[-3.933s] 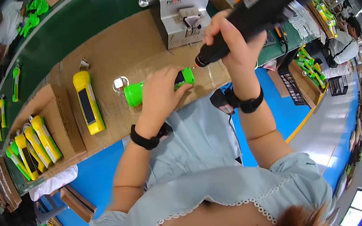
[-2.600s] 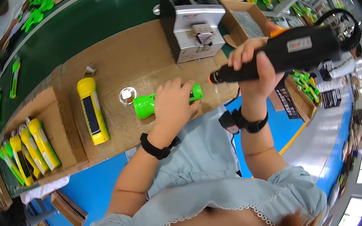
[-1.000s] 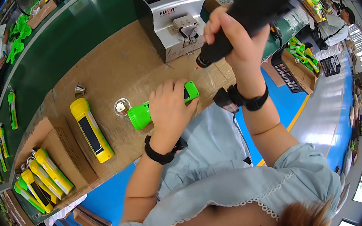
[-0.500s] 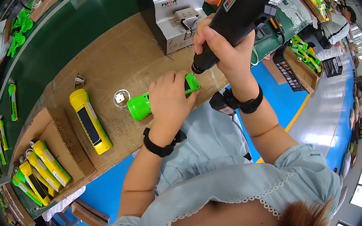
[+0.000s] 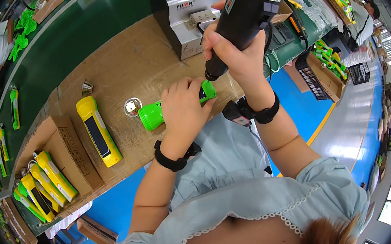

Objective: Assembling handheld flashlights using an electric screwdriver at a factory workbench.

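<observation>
A green flashlight body (image 5: 152,116) lies on the cardboard-covered bench, its wide head to the left. My left hand (image 5: 183,105) is wrapped over its middle and presses it down. In my right hand (image 5: 238,52) is a black electric screwdriver (image 5: 251,9), held slantwise with its nose down at the right end of the flashlight; whether the bit touches it I cannot tell. Beside the flashlight's head sits a clear round lens with a small LED board (image 5: 132,107). Farther left lies a yellow flashlight (image 5: 98,131) with a dark panel, and a small silver reflector cup (image 5: 86,88) is behind it.
A grey metal machine (image 5: 191,14) stands at the bench's back. At the left, a cardboard box (image 5: 70,148) borders several yellow and green flashlights (image 5: 50,179). More flashlights lie along the green surface (image 5: 106,16) at far left. A black crate (image 5: 312,77) is on the right.
My right hand has brought the screwdriver slightly left, its nose now over the flashlight's right end. My left hand and the flashlight have stayed nearly still.
</observation>
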### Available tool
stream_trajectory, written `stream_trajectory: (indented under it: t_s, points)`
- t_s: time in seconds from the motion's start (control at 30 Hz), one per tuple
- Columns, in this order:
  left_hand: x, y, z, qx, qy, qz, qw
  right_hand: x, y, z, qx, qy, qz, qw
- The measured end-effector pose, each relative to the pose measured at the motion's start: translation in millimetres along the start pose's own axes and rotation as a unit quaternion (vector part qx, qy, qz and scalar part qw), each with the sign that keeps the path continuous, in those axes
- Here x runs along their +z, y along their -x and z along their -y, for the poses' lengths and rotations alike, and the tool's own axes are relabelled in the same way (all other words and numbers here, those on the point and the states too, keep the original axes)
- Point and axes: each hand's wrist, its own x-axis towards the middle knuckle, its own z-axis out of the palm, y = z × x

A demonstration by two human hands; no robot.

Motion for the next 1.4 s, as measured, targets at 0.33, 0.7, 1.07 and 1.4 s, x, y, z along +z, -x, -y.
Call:
stream_trajectory:
  t_s: [0.33,0.7,1.07,1.4]
  points:
    - [-0.4,-1.6,-1.1,-0.012,-0.002,-0.001,1.0,-2.2,-0.1,-14.1,-0.008,-0.001,0.038,0.999]
    - [-4.7,-6.9,0.4,-0.029,-0.015,0.017,0.999,1.7,6.0,-8.2,0.064,-0.06,0.018,0.996]
    - [-6.3,1.7,4.7,0.001,0.102,-0.043,0.994,-11.6,-65.5,2.4,-0.197,-0.055,-0.101,0.974]
    - [-77.8,49.8,37.0,-0.054,-0.015,-0.013,0.998,-7.2,-74.7,-0.7,-0.079,0.0,-0.073,0.994]
